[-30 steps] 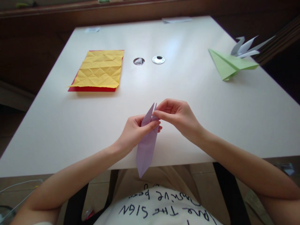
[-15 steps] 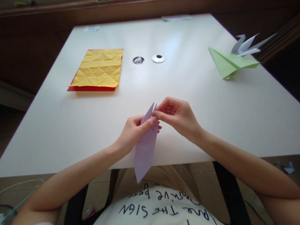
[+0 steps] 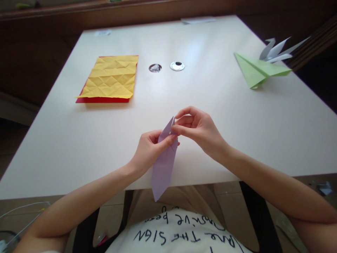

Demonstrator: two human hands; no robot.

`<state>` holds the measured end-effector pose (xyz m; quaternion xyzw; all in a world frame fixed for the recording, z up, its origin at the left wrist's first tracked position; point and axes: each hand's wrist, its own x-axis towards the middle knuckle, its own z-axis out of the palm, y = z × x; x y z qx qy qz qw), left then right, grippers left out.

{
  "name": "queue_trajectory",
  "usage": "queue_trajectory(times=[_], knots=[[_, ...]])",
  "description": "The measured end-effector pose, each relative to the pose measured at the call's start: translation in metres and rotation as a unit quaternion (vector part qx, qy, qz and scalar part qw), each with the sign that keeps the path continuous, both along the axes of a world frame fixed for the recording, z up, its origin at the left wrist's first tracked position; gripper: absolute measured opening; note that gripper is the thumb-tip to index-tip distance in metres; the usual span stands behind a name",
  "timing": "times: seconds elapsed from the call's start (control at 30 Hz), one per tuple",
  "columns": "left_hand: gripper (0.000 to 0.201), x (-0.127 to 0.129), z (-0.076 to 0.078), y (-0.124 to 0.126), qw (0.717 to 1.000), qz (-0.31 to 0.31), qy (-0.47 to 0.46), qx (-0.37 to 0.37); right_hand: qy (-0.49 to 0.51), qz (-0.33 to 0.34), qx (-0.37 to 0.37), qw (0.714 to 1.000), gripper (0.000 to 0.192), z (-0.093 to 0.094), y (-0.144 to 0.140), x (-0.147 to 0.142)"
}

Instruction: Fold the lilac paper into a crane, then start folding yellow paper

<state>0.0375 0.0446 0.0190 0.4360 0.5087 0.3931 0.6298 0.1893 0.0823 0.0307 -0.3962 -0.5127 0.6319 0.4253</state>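
Note:
A long, folded piece of purple origami paper (image 3: 163,168) is held over the table's near edge, its lower point hanging past that edge. My left hand (image 3: 150,147) grips it around the middle, thumb across the front and fingers behind. At the split upper end, my right hand (image 3: 198,128) has its thumb against the narrow right-hand flap. The right index finger is slightly raised and curved near the tip. Whether the right fingers pinch the flap from behind is partly hidden.
Creased yellow paper (image 3: 113,77) lies over red paper (image 3: 105,100) on the white table (image 3: 79,147) at left. Two round holes, one with a metal ring (image 3: 173,66), are near the middle. A folded green paper (image 3: 259,72) and a white paper crane (image 3: 273,52) sit at right.
My right index finger has lifted and opened slightly away from the thumb. The purple paper's lower point has risen a little.

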Motion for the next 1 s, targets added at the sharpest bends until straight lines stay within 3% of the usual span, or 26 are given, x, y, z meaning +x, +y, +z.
queue_trajectory(times=[0.07,0.17,0.37,0.7,0.87,1.0], knots=[[0.024,0.0003,0.0004,-0.001,1.0,0.003,0.016,0.019,0.003,0.013,-0.016,1.0,0.026,-0.0002,0.001,0.001],[0.024,0.001,0.0001,-0.0021,0.999,0.003,0.028,0.032,-0.021,0.024,-0.003,0.999,0.015,-0.0008,0.0027,0.0033],[0.022,0.0026,-0.0009,-0.0037,0.998,0.007,0.048,0.046,-0.036,-0.008,0.037,0.999,0.008,0.0016,0.0015,0.0039],[0.022,0.0048,-0.0004,-0.0051,0.997,0.01,0.044,0.058,0.026,-0.047,0.056,0.997,0.004,-0.0005,-0.0021,-0.0031],[0.022,0.0045,-0.0019,-0.0067,0.997,-0.005,0.05,0.057,0.02,-0.07,0.081,0.994,0.009,0.0015,0.0029,-0.001],[0.024,0.0037,-0.0032,-0.0061,0.996,0.006,0.062,0.061,-0.003,-0.004,0.038,0.999,0.019,0.0036,0.003,0.0022]])
